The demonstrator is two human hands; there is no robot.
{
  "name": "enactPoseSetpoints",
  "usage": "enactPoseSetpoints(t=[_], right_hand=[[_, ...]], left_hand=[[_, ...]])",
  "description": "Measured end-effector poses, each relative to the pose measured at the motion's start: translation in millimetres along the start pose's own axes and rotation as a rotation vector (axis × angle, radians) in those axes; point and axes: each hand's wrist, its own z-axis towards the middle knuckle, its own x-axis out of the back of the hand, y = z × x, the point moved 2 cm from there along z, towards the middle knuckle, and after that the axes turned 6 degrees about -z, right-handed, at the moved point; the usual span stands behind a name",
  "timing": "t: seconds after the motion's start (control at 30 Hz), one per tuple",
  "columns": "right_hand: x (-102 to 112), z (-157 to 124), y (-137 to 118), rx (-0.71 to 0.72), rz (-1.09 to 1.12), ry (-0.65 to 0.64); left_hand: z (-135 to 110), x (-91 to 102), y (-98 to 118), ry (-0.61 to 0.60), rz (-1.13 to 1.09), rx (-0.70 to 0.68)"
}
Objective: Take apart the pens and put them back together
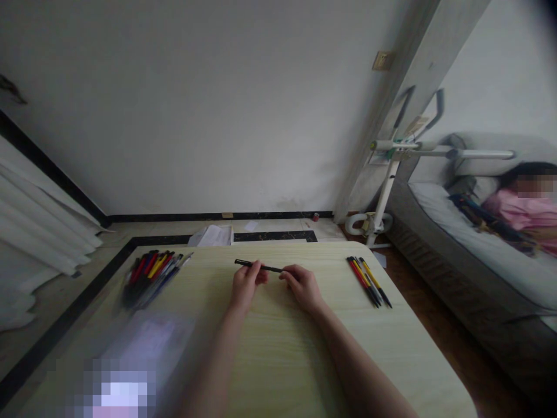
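Observation:
A black pen (272,269) is held crosswise above the middle of the table (278,342), its clip end pointing left. My left hand (247,283) pinches it near the clip between thumb and fingers. At its other end, the fingertips of my right hand (303,285) close on the pen. To the right lies a small row of pens (369,283) in red, yellow, black and grey. On the left is a larger pile of pens (152,273) in mixed colours, blurred at its near end.
A blurred, partly pixelated bright object (148,342) lies at the table's near left. Behind the table is a box of papers (213,236). White exercise equipment (387,191) stands at the right, beside a bed (439,232) with a person in pink (517,209). A curtain (39,215) hangs at left.

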Motion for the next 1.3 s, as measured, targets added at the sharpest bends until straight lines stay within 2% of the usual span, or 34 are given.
enactPoseSetpoints(t=[0.53,0.93,1.3], right_hand=[[0.3,-0.6,-0.2,0.028,-0.051,-0.029],[-2.4,0.9,3.8,0.041,-0.063,0.034],[-2.3,1.7,4.7,0.017,-0.020,0.024]], left_hand=[[-1.4,-0.6,1.2,-0.021,-0.003,-0.005],[-1.3,-1.1,2.9,0.016,0.001,0.008],[-1.7,-2.6,4.3,0.022,-0.024,-0.004]])
